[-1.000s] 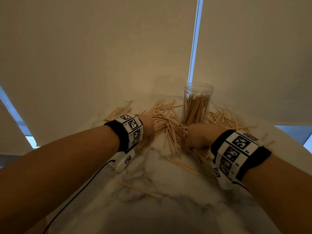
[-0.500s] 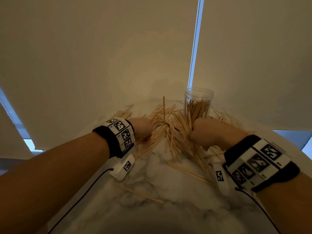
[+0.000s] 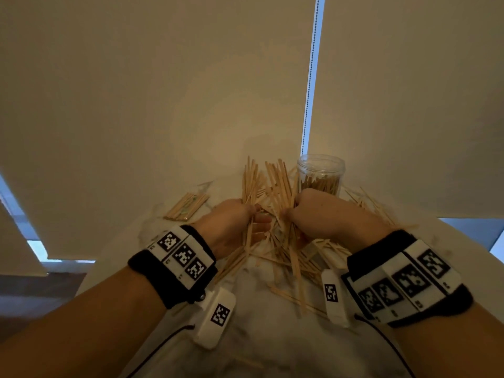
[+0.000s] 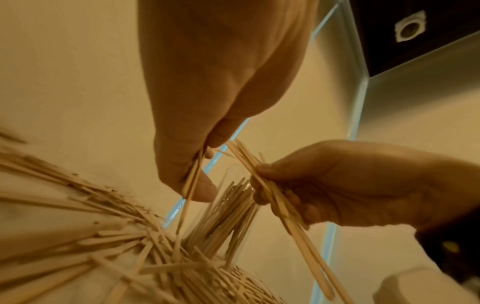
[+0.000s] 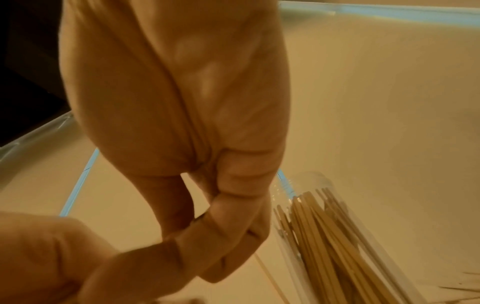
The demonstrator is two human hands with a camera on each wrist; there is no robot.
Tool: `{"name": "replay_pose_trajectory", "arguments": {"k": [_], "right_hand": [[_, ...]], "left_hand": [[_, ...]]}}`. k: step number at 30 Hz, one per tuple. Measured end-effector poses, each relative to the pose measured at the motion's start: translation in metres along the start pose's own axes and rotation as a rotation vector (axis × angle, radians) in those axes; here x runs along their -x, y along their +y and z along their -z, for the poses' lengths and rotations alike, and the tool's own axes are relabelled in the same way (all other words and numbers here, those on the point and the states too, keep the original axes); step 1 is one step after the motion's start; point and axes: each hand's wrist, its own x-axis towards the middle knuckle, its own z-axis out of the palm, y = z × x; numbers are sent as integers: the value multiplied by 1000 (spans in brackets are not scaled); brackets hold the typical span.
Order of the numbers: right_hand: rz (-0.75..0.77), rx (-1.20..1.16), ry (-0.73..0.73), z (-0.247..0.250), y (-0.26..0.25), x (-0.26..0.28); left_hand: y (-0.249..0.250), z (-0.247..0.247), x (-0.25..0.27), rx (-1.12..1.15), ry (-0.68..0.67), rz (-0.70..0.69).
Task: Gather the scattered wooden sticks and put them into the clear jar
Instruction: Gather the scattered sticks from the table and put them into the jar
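I am closing my left hand (image 3: 231,222) round a clutch of sticks (image 3: 253,184), fingers and thumb curled about them, and my right hand (image 3: 313,211) is doing the same just beside it, fist clamped on its own bunch. A second ago both fists were down in the heap on the table (image 3: 259,336); now I am lifting them, and the sticks are standing up out of my grips in a fan instead of lying flat. I take that to mean this gather is done and the handfuls are ready to go over to the jar (image 3: 321,173), which is standing upright near the table's far edge, just behind my right hand and already part filled. Plenty of sticks are still lying loose around it and toward the near edge, with a separate small pile toward the far left corner. My knuckles are hiding how many sticks each hand is holding, and my right wrist view is blurring the bunch almost out of sight.
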Motion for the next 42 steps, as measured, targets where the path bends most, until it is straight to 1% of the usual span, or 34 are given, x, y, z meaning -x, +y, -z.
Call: {"name": "replay_pose_trajectory", "arguments": {"k": [4, 6, 8, 10, 12, 13, 15, 17, 18, 21, 23, 24, 26, 28, 30, 31, 33, 35, 40, 42], "right_hand": [[44, 5, 53, -4, -12, -16], [60, 51, 120, -5, -13, -23], [66, 94, 169, -4, -15, -25], [72, 188, 137, -4, -18, -28], [87, 343, 70, -7, -24, -29], [82, 380, 72, -10, -25, -32], [97, 395, 155, -12, -20, -38], [114, 312, 326, -13, -16, -39], [121, 269, 376, -13, -12, -40], [147, 190, 444, -10, -11, -40], [122, 106, 479, -3, -11, -39], [103, 78, 523, 3, -11, -38], [80, 59, 615, 15, -9, -34], [101, 20, 693, 25, -4, -33], [131, -72, 756, 32, 1, -33], [141, -124, 781, 33, 2, -32], [144, -217, 805, 35, 3, -30], [164, -286, 798, 37, 1, -29], [209, -462, 711, 35, -7, -29], [233, -541, 732, 37, -8, -26]], "left_hand": [[6, -12, -2, -43, -40, -188], [9, -17, -4, -73, -66, -245], [14, -24, -6, -59, -78, -263], [19, -30, -10, -50, -87, -246], [20, -35, -18, -94, -95, -221], [20, -36, -21, -121, -91, -228], [19, -35, -29, -163, -80, -290], [20, -34, -34, -173, -36, -371], [20, -33, -37, -169, 5, -396], [21, -29, -47, -145, 122, -462], [21, -29, -51, -95, 133, -491], [20, -30, -51, -79, 112, -499], [18, -35, -49, -41, 17, -494], [14, -41, -46, 25, -129, -465], [11, -48, -42, 50, -297, -431], [9, -51, -40, 48, -362, -418], [9, -55, -35, 57, -444, -423], [9, -56, -34, 70, -458, -443], [7, -54, -36, 110, -416, -474], [7, -53, -36, 115, -449, -476]]}}
